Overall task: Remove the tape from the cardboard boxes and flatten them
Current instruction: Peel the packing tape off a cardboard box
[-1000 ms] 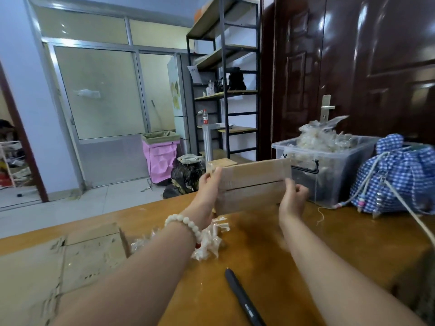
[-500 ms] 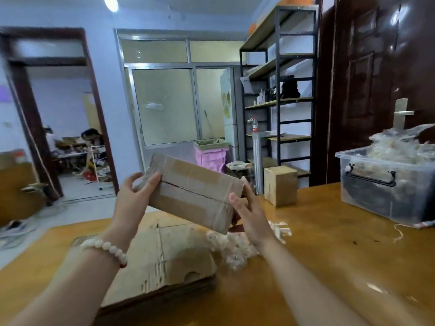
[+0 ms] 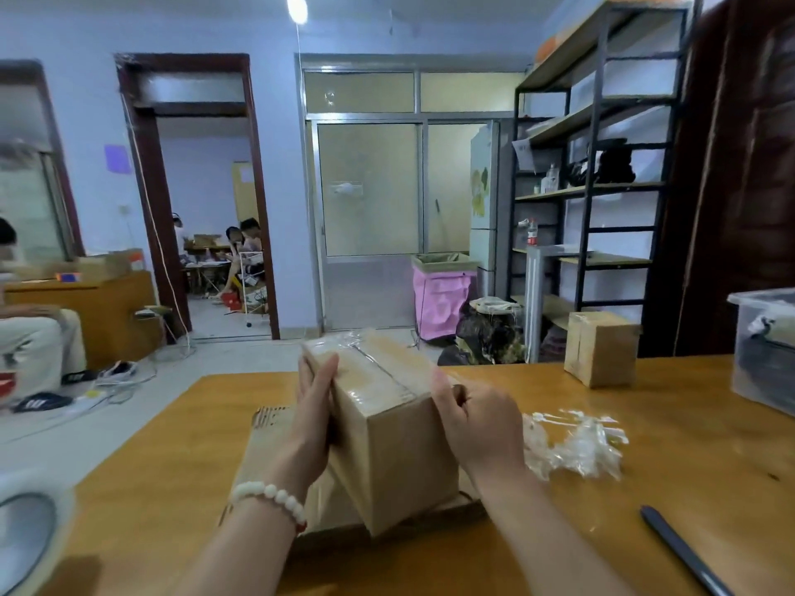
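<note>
A taped box (image 3: 400, 445) was held tilted over flattened cardboard (image 3: 266, 440) on the worktop (image 3: 645, 501), the left hand (image 3: 312, 417) pressed flat to one side, the right hand (image 3: 482, 428) curled around the other.

We see the box (image 3: 387, 432) at the middle of the tabletop (image 3: 172, 466), over flattened cardboard (image 3: 275, 423). Right of it lies a tape wad (image 3: 576, 445); far right, a second box (image 3: 600, 350) and a bin (image 3: 761, 350); near right, a pen (image 3: 684, 552).

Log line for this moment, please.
left hand: pressed flat on taped box | right hand: grips opposite side | box: tilted over flattened cardboard | tape: on
</note>
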`<state>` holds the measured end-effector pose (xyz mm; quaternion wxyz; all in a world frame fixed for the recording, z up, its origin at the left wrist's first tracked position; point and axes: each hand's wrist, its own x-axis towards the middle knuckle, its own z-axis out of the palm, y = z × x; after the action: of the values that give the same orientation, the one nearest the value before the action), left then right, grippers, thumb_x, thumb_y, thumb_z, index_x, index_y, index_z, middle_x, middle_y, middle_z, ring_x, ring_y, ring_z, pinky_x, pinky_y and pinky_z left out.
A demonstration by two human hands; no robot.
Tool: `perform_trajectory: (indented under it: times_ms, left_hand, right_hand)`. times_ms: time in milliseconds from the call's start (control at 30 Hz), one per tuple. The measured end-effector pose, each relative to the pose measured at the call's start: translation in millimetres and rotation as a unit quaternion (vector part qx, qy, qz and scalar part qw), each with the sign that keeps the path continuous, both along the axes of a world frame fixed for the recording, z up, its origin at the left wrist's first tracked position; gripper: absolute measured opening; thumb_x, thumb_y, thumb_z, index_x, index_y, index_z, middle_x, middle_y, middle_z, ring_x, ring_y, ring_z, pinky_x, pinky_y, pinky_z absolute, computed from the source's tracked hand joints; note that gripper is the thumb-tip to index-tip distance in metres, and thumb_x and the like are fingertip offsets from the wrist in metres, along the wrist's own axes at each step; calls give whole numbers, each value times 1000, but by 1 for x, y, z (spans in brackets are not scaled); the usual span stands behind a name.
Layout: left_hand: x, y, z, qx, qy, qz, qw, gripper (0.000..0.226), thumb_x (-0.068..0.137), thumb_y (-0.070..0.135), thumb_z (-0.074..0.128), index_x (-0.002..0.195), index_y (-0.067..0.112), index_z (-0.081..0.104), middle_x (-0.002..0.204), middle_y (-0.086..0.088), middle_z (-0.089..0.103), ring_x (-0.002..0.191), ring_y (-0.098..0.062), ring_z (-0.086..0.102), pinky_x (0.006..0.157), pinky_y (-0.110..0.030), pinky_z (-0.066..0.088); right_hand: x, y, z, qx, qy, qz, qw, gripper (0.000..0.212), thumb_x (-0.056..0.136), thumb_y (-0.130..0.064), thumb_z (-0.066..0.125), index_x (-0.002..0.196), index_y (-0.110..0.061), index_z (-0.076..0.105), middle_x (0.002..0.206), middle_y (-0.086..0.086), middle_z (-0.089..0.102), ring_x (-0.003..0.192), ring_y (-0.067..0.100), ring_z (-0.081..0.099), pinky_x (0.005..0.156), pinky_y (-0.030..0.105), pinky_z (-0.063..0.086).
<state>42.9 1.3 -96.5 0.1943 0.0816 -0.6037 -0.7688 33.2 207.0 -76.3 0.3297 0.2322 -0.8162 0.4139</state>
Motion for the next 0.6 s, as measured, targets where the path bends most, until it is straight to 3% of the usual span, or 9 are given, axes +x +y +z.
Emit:
perform_trajectory:
  times_ms: [100, 167, 233, 267, 367, 400, 500, 533, 600]
  left_hand:
    - [3, -1, -12, -4, -23, -59, 998, 102, 63, 95, 49, 149, 43, 30, 156, 7, 34, 140, -21, 37, 117, -52, 23]
    - [14, 12, -10, -29, -14, 16, 999, 98, 73, 88, 45, 148, 27, 35, 148, -1, 44, 134, -23, 44, 115, -50, 30]
    - [29, 29, -7, -24, 23, 109, 993, 74, 88, 64, 51, 136, 8, 40, 137, -13, 48, 126, -29, 47, 110, -48, 36]
    - [37, 37, -10, -41, 32, 114, 992, 68, 87, 62, 51, 128, 8, 39, 132, -13, 48, 123, -28, 47, 108, -45, 38]
    - [62, 45, -20, -120, 68, 63, 988, 82, 75, 85, 42, 133, 27, 32, 133, 0, 42, 115, -8, 47, 93, -23, 43]
    - [66, 43, -25, -151, 76, 47, 985, 88, 70, 90, 39, 137, 33, 29, 140, 3, 39, 120, -6, 45, 95, -22, 44]
    - [64, 34, -36, -241, 61, -9, 969, 127, 42, 102, 44, 149, 41, 10, 156, 12, 15, 141, -9, 21, 113, -30, 31]
    - [64, 35, -37, -272, 49, -20, 961, 133, 39, 102, 47, 150, 43, 3, 158, 16, 7, 144, -8, 15, 117, -34, 25]
    - [64, 37, -39, -303, 20, -26, 952, 136, 38, 96, 59, 148, 50, -6, 159, 21, 0, 147, -15, 12, 119, -48, 22]
  right_hand:
    - [-4, -5, -18, -98, 43, 97, 990, 62, 86, -76, 26, 46, -28, 28, 39, -9, 26, 39, 9, 29, 43, 16, 18]
    - [-6, -7, -30, -147, 49, 153, 976, 54, 87, -74, 29, 53, -32, 32, 47, -12, 38, 45, 5, 35, 47, 14, 24]
    - [-4, -11, -40, -174, 24, 172, 969, 52, 84, -79, 29, 64, -32, 41, 59, -13, 44, 56, 3, 41, 54, 14, 29]
    - [-2, -12, -44, -186, -1, 177, 966, 55, 80, -83, 29, 72, -31, 45, 66, -12, 46, 63, 2, 44, 59, 14, 32]
    - [9, -16, -49, -204, -68, 211, 953, 66, 73, -89, 26, 105, -36, 48, 98, -13, 55, 90, -7, 51, 75, 7, 37]
    - [12, -16, -49, -209, -82, 220, 949, 67, 72, -89, 25, 110, -38, 47, 104, -19, 54, 97, -11, 50, 79, 4, 36]
    - [14, -13, -54, -227, -131, 228, 938, 69, 71, -90, 25, 112, -40, 50, 107, -22, 57, 104, -4, 53, 90, 17, 43]
    - [14, -12, -56, -227, -143, 225, 937, 68, 73, -88, 25, 112, -40, 52, 108, -19, 58, 106, 2, 55, 92, 23, 45]
    - [16, -10, -59, -227, -151, 228, 935, 62, 75, -85, 27, 109, -41, 54, 107, -18, 60, 106, 5, 56, 90, 24, 46]
